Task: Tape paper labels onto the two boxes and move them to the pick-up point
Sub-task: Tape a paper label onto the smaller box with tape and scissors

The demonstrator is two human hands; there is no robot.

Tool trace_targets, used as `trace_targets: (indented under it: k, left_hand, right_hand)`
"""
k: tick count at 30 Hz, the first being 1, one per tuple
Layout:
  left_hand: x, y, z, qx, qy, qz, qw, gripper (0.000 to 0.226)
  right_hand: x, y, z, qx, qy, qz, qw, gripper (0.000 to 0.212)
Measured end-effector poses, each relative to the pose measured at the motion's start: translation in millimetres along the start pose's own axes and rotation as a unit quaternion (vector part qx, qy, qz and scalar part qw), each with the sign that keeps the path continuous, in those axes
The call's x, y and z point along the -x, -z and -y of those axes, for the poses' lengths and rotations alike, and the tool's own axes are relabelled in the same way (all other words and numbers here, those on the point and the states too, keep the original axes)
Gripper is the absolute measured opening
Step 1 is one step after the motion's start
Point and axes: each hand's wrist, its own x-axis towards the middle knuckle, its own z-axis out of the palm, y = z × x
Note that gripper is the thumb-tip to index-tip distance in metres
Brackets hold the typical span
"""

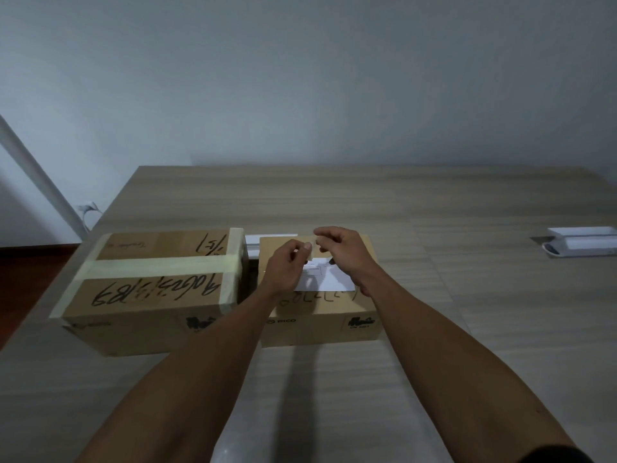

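Note:
Two cardboard boxes stand side by side on the wooden table. The left box (157, 289) is bound with pale tape and carries black handwriting. On top of the right box (320, 315) lies a white paper label (335, 279). Above that label my left hand (290, 267) and my right hand (340, 252) are held close together. Between their fingertips they pinch a small piece of clear tape (312, 247). My hands cover part of the label.
A white device (581, 242) sits by a cutout at the table's right edge. A white object (270, 237) shows behind the two boxes. A white pole (36, 172) leans at the left, near the wall. The table (367, 379) stretches bare in front of the boxes.

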Motion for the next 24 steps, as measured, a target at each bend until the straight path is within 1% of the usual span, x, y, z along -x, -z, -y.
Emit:
trace_targets:
  k: [8,12,17,21,24]
  left_hand:
    - [8.2,-0.8,-6.9,0.014,-0.014,0.032,0.999,0.027]
    - [10.5,-1.1,-6.6,0.004,-0.012,0.041,0.999,0.028]
    - [11.9,-3.5,-1.8,0.002,0.002,0.032,0.999,0.042]
    - [13.8,-2.7,-1.7,-0.004,0.007,0.037,0.999,0.037]
    - [14.4,-1.6,1.1,-0.004,0.006,0.039,0.999,0.039]
  right_hand:
    - [6.4,12.0,0.7,0.014,0.01,-0.016,1.0,0.015]
    - [11.1,13.3,-1.0,0.027,0.01,-0.017,0.999,0.015]
    - [14.6,11.4,-2.8,0.049,-0.001,-0.009,0.999,0.016]
    - [17.0,11.2,-1.2,0.043,-0.025,0.002,0.999,0.018]
    - [19.8,13.1,-0.5,0.044,-0.028,0.017,0.998,0.016]
